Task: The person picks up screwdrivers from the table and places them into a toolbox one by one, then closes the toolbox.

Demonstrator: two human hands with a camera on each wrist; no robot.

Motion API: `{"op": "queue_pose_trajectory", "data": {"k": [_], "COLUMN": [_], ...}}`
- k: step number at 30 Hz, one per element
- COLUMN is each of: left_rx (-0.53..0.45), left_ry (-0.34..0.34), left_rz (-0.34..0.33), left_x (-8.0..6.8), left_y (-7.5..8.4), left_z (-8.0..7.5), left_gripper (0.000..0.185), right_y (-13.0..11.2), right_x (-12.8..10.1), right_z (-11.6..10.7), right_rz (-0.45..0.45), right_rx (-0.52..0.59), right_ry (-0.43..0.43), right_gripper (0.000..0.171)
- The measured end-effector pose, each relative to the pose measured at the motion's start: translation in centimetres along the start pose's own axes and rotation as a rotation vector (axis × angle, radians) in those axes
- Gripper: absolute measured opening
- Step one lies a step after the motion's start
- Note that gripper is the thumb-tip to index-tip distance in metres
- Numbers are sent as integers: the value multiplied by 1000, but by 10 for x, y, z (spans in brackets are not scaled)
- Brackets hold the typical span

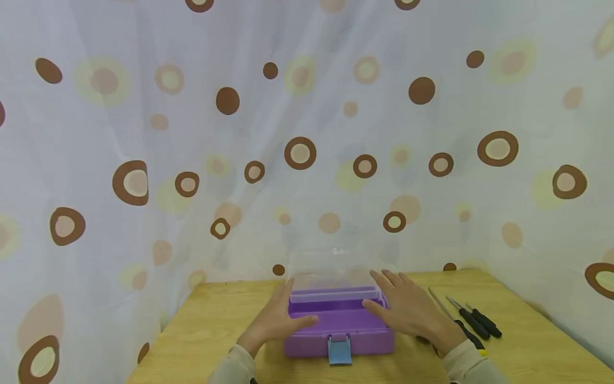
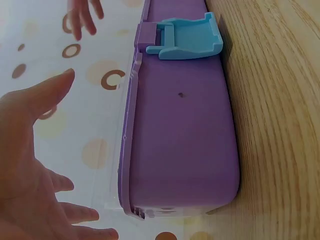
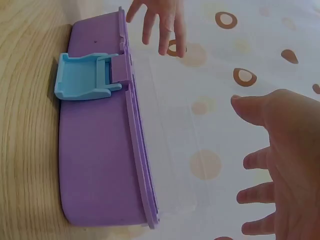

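A purple plastic box (image 1: 307, 345) sits on the table with its clear lid (image 1: 331, 266) raised at the back. Its light blue latch (image 1: 339, 352) hangs down at the front, unfastened. Over the box's left side is my left hand (image 1: 275, 317), fingers spread and holding nothing. My right hand (image 1: 408, 304) hovers at the right side, likewise spread and holding nothing. Both wrist views show the box front (image 2: 180, 125) with the latch (image 3: 82, 77), and each hand apart from the box wall. The part of the box interior that shows is bare purple.
Several screwdrivers (image 1: 475, 322) with black handles lie on the wooden table (image 1: 216, 320) to the right of the box, partly behind my right wrist. A white curtain (image 1: 307, 117) with brown and yellow dots hangs close behind the table.
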State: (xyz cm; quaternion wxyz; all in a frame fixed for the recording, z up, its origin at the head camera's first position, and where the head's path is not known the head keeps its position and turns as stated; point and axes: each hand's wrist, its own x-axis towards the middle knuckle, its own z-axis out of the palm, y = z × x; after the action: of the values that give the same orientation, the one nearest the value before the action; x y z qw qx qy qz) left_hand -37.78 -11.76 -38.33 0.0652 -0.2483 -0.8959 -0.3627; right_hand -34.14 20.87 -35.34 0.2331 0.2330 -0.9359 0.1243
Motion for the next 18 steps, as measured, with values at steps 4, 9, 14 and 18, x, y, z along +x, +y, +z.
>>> {"op": "queue_pose_trajectory", "data": {"k": [4,9,14,18], "left_rx": [-217,-348,-398,-424], "left_ry": [-34,-78,-98,-112], "left_rz": [40,-11,-78,-111], "left_x": [4,6,6,4], "left_y": [-10,-19,-25,-29], "left_z": [-2,-2,2,4], "left_gripper": [108,110,119,117], "right_y": [8,19,31,41], "right_x": [-4,-8,-13,-18], "right_z": [2,4,11,16], "right_rz": [74,148,219,261], "right_rx": [-16,28,41,26], "right_ry": [-9,-31,-38,-43], "right_gripper": [77,76,77,76]}}
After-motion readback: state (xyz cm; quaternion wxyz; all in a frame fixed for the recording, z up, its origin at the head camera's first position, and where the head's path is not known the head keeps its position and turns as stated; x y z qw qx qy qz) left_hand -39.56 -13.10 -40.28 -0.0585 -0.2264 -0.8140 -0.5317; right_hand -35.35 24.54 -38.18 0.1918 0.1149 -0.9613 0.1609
